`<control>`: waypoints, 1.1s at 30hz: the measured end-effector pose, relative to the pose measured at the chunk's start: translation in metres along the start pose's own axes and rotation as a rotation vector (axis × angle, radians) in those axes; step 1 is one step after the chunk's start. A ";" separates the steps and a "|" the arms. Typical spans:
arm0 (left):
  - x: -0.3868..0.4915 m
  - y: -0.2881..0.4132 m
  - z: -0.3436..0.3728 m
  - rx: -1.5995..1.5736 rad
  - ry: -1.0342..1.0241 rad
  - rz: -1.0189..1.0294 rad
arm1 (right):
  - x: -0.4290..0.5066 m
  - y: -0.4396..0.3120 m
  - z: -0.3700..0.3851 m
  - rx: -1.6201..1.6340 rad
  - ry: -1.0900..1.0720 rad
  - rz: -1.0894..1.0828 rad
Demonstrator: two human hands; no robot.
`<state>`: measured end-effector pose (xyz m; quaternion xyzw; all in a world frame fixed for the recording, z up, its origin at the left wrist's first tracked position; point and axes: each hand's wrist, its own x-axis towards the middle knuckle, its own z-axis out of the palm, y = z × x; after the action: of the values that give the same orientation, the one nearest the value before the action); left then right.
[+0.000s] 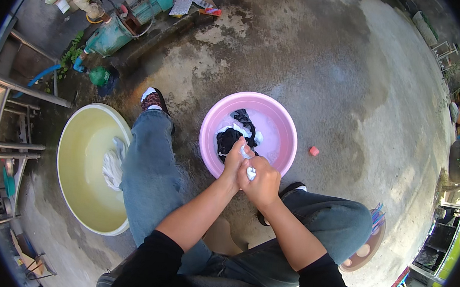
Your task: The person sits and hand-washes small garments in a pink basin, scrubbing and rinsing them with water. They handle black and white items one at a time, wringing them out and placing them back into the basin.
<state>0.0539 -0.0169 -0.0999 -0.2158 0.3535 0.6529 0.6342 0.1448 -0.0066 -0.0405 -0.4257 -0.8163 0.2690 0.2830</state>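
Observation:
Above the near rim of a pink plastic basin (289,148), my two hands are pressed close together. My left hand (234,162) is closed on a small white cloth (251,173), and my right hand (262,179) grips the same cloth, with bits of it showing between and above the fingers. Black cloth garments (228,140) and another white cloth (258,138) lie in sudsy water inside the basin. Left of my leg, a large yellow basin (84,167) contains white cloth (112,166). The parts of the held cloth inside my fists are hidden.
A small pink block (314,151) lies on the concrete floor right of the pink basin. A green water pump (110,36) with pipes stands at upper left. Metal frames (29,91) line the left edge. Beside my right knee is a brown basin (372,250) with hangers.

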 end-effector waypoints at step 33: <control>0.007 -0.007 -0.034 -0.034 0.021 -0.074 | -0.021 -0.006 0.009 0.016 -0.016 -0.233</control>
<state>0.0547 -0.0380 -0.1286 -0.2464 0.3408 0.6325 0.6505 0.1454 -0.0290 -0.0471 -0.3235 -0.8604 0.2441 0.3089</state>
